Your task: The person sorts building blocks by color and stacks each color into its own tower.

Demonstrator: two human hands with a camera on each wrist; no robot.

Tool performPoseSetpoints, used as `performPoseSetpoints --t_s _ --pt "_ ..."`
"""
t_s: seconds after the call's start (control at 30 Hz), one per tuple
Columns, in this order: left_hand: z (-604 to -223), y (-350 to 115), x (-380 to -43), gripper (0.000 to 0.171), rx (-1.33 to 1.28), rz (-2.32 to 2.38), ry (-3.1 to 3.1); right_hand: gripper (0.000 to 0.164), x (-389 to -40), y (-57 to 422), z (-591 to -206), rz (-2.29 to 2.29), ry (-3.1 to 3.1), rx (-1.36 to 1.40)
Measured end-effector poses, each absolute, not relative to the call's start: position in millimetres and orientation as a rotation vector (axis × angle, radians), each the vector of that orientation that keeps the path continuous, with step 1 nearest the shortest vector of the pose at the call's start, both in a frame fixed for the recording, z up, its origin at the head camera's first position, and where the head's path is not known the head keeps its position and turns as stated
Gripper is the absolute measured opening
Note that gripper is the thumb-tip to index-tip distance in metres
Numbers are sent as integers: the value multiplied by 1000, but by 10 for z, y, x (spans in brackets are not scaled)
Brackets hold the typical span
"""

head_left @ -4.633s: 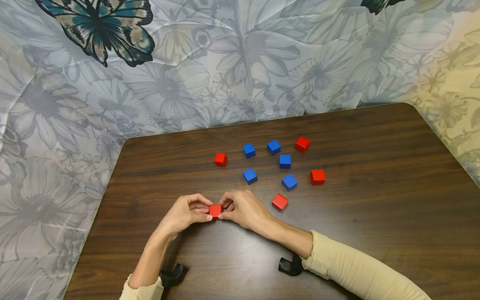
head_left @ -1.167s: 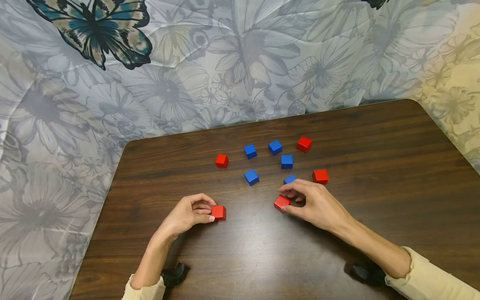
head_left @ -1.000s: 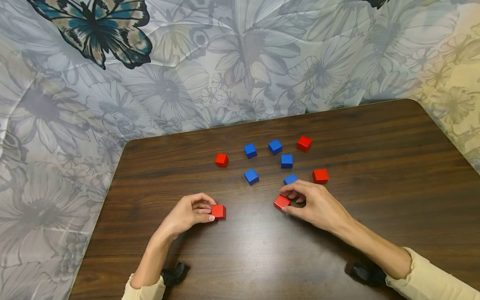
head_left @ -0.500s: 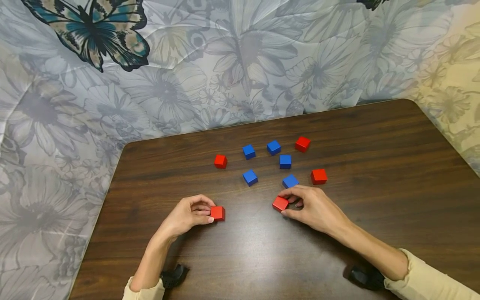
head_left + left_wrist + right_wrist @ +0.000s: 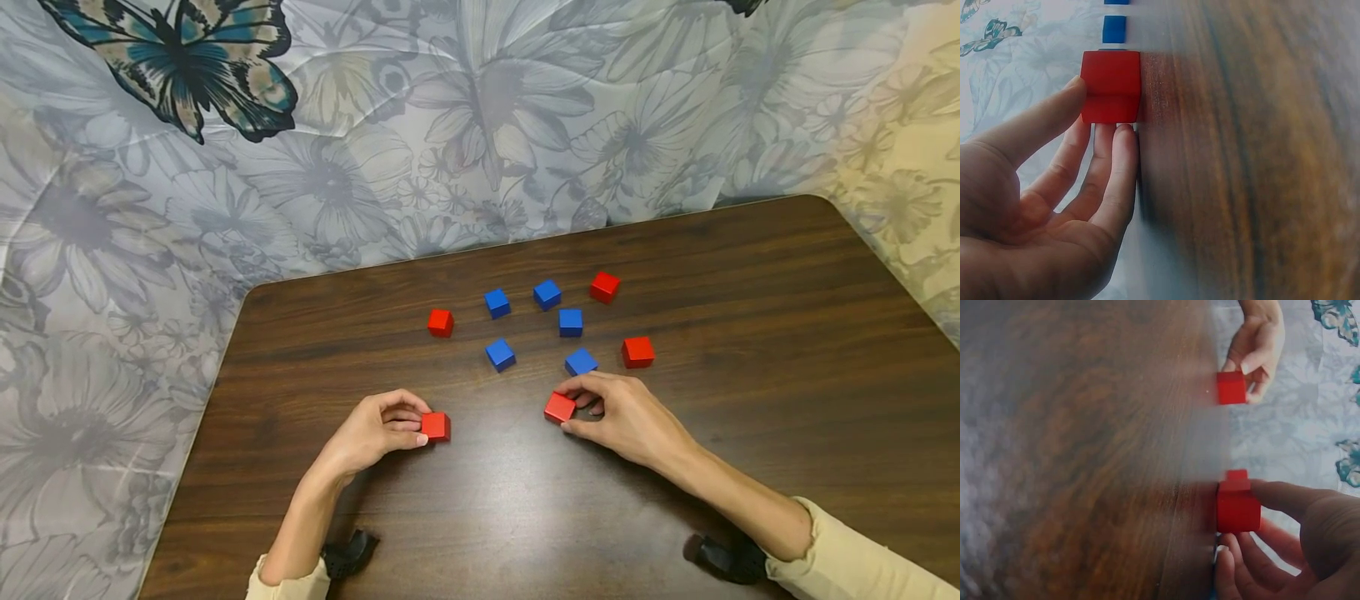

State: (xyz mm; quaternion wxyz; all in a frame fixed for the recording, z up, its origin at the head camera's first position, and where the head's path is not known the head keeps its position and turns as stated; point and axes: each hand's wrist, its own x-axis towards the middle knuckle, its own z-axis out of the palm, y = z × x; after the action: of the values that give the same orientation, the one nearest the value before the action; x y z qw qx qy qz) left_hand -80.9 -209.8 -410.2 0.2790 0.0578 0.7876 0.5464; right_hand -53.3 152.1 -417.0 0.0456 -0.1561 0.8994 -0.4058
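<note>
The left hand (image 5: 375, 429) pinches a red block (image 5: 436, 427) between thumb and fingertips, with the block at the fingertips on the side facing the other hand. The right hand (image 5: 630, 417) pinches a second red block (image 5: 559, 407) in the same way, its thumb on the near side and a finger on the far side. Both of these blocks are down at the table (image 5: 480, 517), well apart, each in front of its own hand's fingertips.

Just beyond the right hand's fingers lies a blue block (image 5: 581, 361), partly hidden by that hand in the head view. Beyond the right hand and a little to its right is a third red block (image 5: 638, 352). Farther out from that hand come another blue block (image 5: 571, 322) and, past it, a fourth red block (image 5: 604, 287). Between the two hands but farther from the person lies a blue block on its own (image 5: 500, 355), with two more blue blocks (image 5: 497, 303) beyond it. A fifth red block (image 5: 441, 323) sits beyond the left hand, slightly to its right. Behind everything, past both hands, hangs a flowered cloth (image 5: 480, 125).
</note>
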Motion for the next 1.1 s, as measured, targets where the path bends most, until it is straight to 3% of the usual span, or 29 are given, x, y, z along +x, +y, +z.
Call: performPoseSetpoints --t_s 1.1 --pt "-4109 -2096 -815 33 150 1456 2124 33 -571 1493 -4124 -1247 2728 -529"
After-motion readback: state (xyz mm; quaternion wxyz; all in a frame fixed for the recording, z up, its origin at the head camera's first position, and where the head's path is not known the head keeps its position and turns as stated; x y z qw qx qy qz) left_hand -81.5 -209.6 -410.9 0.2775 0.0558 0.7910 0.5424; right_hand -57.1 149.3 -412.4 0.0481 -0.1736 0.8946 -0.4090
